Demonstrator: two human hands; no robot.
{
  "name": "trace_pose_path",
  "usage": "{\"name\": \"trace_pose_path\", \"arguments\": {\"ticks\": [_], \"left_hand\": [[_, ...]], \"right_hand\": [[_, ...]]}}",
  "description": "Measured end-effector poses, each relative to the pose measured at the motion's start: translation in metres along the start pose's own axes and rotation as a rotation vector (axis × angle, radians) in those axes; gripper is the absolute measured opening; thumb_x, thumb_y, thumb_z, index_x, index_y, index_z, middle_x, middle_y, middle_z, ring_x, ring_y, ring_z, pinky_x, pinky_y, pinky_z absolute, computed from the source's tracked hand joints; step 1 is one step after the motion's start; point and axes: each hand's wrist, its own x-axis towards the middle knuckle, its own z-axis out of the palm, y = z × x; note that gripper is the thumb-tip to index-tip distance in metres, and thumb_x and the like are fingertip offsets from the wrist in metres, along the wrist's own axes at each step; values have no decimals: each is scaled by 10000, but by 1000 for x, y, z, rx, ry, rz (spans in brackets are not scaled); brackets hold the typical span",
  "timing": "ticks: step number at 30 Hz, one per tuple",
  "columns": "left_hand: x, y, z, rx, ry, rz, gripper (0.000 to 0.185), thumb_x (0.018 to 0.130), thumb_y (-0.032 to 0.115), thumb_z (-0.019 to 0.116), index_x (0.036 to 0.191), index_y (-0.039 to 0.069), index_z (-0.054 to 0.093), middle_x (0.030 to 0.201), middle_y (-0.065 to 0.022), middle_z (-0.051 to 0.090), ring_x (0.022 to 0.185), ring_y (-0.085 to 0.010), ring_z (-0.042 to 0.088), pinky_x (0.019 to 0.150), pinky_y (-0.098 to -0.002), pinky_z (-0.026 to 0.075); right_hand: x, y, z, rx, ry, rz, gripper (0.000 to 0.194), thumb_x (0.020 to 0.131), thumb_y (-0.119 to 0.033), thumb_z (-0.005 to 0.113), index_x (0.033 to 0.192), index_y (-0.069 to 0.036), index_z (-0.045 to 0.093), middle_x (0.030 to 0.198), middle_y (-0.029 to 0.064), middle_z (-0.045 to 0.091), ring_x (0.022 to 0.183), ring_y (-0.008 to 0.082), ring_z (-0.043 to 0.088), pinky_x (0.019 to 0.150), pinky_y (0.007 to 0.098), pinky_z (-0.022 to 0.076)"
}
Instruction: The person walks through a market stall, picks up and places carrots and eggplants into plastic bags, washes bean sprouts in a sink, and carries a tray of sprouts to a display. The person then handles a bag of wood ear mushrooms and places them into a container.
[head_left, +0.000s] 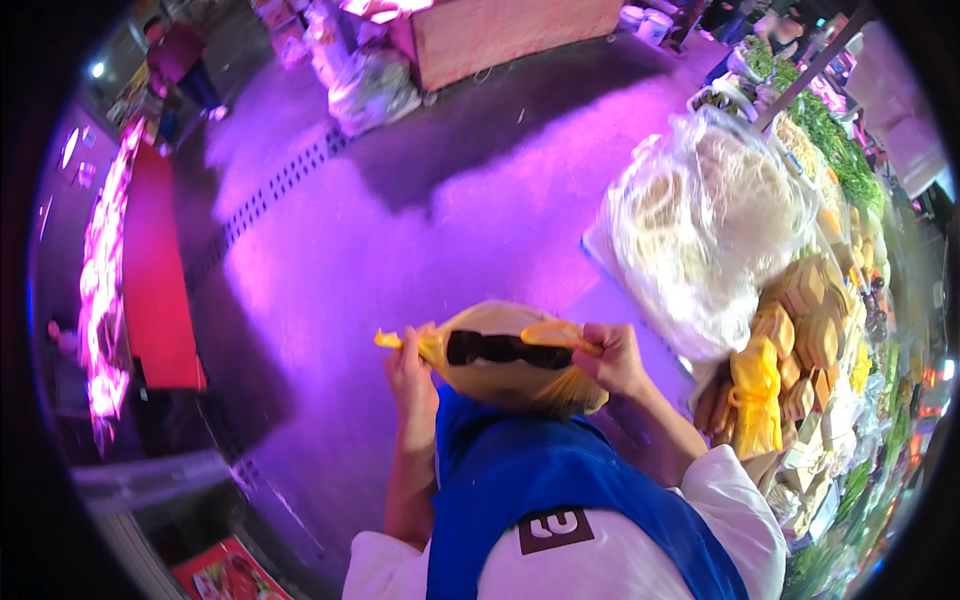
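Observation:
Before my apron hangs a thin yellow plastic bag, stretched between both hands. My left hand grips its twisted left handle, and the tip of that handle sticks out past the fingers. At the other side my right hand pinches the right handle, which forms a yellow loop. A dark, wavy-edged patch shows across the bag's upper middle; I cannot tell whether it is contents or the opening. The bag's lower part bulges against the blue apron.
On my right, a stall holds clear plastic bags of pale strands, brown blocks, a knotted yellow bag and leafy greens. A red-fronted counter stands left, a wooden counter ahead. A person is at upper left.

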Motion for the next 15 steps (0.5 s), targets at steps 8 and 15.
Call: {"name": "trace_pose_path", "arguments": {"ticks": [8,15], "left_hand": [[188,73,133,265,-266,-86,260,976,216,596,925,-32,658,808,-37,595,743,-138,588,646,-257,472],[337,79,265,877,-538,214,106,866,51,672,942,-19,648,799,7,591,703,-82,533,654,-226,447]], "right_hand": [[190,29,15,134,151,128,149,735,-63,663,798,15,553,613,143,432,566,119,457,531,351,415],[368,69,-6,471,283,-45,146,754,-64,668,766,1,538,602,102,403,558,133,426,527,339,377]]}}
